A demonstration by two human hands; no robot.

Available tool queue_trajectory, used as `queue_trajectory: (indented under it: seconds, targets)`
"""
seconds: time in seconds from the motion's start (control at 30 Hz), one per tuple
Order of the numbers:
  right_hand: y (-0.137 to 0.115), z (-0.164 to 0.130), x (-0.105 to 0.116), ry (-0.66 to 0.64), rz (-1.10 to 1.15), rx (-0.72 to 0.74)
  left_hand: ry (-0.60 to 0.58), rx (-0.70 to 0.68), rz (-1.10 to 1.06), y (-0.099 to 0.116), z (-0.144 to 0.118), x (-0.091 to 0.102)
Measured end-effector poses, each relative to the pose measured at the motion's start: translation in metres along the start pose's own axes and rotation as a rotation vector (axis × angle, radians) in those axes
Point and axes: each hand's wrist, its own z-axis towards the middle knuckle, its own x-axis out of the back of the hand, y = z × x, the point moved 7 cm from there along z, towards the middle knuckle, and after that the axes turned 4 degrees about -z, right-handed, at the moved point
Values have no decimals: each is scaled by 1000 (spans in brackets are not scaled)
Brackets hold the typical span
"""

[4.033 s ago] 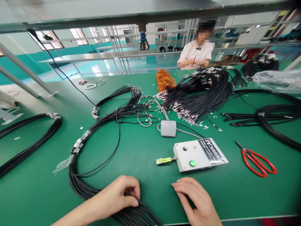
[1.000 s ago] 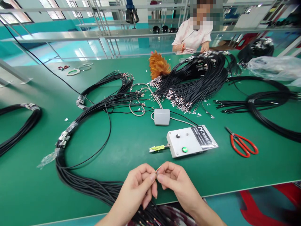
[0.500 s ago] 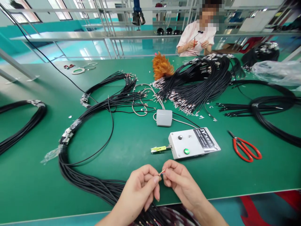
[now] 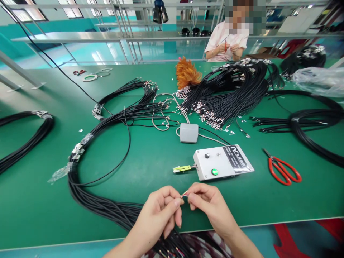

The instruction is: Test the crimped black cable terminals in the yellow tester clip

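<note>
Head view: both hands pinch wire end (image 4: 184, 194), axis left-right, tilted slightly.

Cable-assembly factory: green workbench (image 4: 150, 168), black cable bundles (image 4: 231, 93), test box (image 4: 223, 162)

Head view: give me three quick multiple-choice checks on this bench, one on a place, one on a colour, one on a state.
1. Where do the scissors lie relative to the white control box?
A. to its right
B. to its left
C. on top of it

2. What colour is the lit button on the box?
A. red
B. green
C. blue

3. What are the hands doing?
A. resting flat on the table
B. gripping the scissors
C. pinching a thin wire end between them

Answers: 1 A, the red handles sit right of the box on the green table. 2 B, it glows green. 3 C, the left hand and right hand meet fingertip to fingertip on the wire end.
</note>
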Motion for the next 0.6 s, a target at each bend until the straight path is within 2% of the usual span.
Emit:
queue_trajectory:
  seconds: [0.1, 0.2, 0.3, 0.4, 0.6]
  targets:
    - [-14, -2, 2, -23, -137, 55, 8, -19, 62, 4, -2, -1]
    - [-21, -2, 4, -84, -180, 28, 37, -145, 219, 13, -6, -1]
    - [-17, -3, 3, -197, -95, -79, 49, -259, 442, 21, -12, -4]
    - [-9, -4, 3, -282, 25, -174, 14, -299, 583, 24, -15, -9]
    - [12, -10, -4, -389, 216, -395, -50, -254, 571, 20, -17, -11]
